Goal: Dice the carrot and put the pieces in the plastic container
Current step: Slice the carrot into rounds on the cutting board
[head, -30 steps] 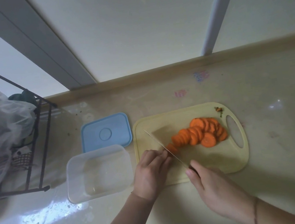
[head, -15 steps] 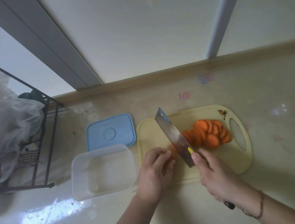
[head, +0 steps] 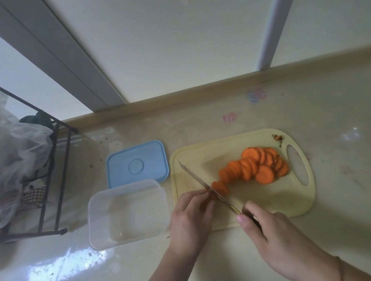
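On the pale yellow plastic cutting board (head: 249, 212), near its left edge, the left hand (head: 191, 215) pinches the short orange carrot stub (head: 211, 195) with curled fingers. The right hand (head: 271, 235) is closed around the dark handle of the long steel knife (head: 204, 185). The blade lies diagonally, its tip toward the far left corner of the board, and it touches the stub just right of the left fingertips. The fan of round orange carrot slices (head: 255, 166) runs from the blade toward the board's handle hole on the right. The clear plastic container (head: 128, 214), with nothing in it, stands on the bench just left of the board, so the left hand is nearer to it. I judge slicing is almost finished; dicing is not yet done.
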Motion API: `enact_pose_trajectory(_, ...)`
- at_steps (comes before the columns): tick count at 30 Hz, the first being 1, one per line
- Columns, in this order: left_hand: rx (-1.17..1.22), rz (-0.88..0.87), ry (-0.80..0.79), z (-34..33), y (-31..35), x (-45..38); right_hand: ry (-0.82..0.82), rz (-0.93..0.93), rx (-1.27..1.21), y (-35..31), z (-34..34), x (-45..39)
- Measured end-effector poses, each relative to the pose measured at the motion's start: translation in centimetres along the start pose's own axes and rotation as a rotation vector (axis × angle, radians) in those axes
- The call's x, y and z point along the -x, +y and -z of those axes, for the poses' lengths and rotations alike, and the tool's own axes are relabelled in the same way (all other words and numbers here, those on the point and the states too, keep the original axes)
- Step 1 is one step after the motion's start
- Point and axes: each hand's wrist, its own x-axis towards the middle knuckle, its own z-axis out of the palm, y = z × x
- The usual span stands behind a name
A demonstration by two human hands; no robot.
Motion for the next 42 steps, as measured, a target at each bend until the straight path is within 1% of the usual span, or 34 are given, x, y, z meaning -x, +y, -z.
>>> enact_pose_trajectory(3, -0.009, 0.02, 0.004, 0.1, -0.1, -0.2, 0.0, -0.02, 0.021, 0.2, -0.1, 0.0)
enact_pose_trajectory(8, -0.027, -0.018, -0.033, 0.4, 0.3, -0.5, -0.025, -0.037, 0.051, 0.2, 0.0, 0.3)
enact_pose_trajectory(12, -0.032, -0.03, -0.027, 0.1, -0.1, -0.3, -0.029, -0.034, 0.069, 0.1, 0.0, 0.4)
enact_pose_trajectory(15, -0.001, -0.076, -0.011, 0.0, -0.3, -0.1, -0.037, -0.026, 0.114, -0.1, -0.3, -0.3)
enact_pose_trajectory(17, -0.014, -0.121, -0.019, -0.1, -0.4, -0.1, -0.045, -0.022, 0.154, -0.3, -0.8, -1.3)
enact_pose_trajectory(19, -0.028, -0.13, -0.025, 0.1, -0.5, -0.2, -0.06, -0.026, 0.168, -0.4, -1.1, -2.6)
enact_pose_trajectory(25, -0.034, -0.153, -0.042, 0.5, -0.9, -0.5, -0.064, 0.008, 0.125, 0.0, -0.9, -3.5)
enact_pose_trajectory(31, -0.031, -0.129, -0.04, 0.3, -0.9, -0.5, -0.1, -0.059, 0.099, 1.9, -0.2, -0.1)
enact_pose_trajectory(36, -0.045, -0.157, -0.034, 0.3, -0.7, -0.3, -0.057, -0.07, 0.121, 1.3, -1.4, -2.7)
enact_pose_trajectory(39, -0.068, -0.101, -0.028, 0.5, -0.9, -0.3, -0.056, -0.105, 0.041, 1.1, -1.1, -4.4)
enact_pose_trajectory(42, -0.069, -0.066, -0.073, 0.5, -0.7, 0.0, -0.03, -0.146, -0.007, 1.1, -0.3, -5.1)
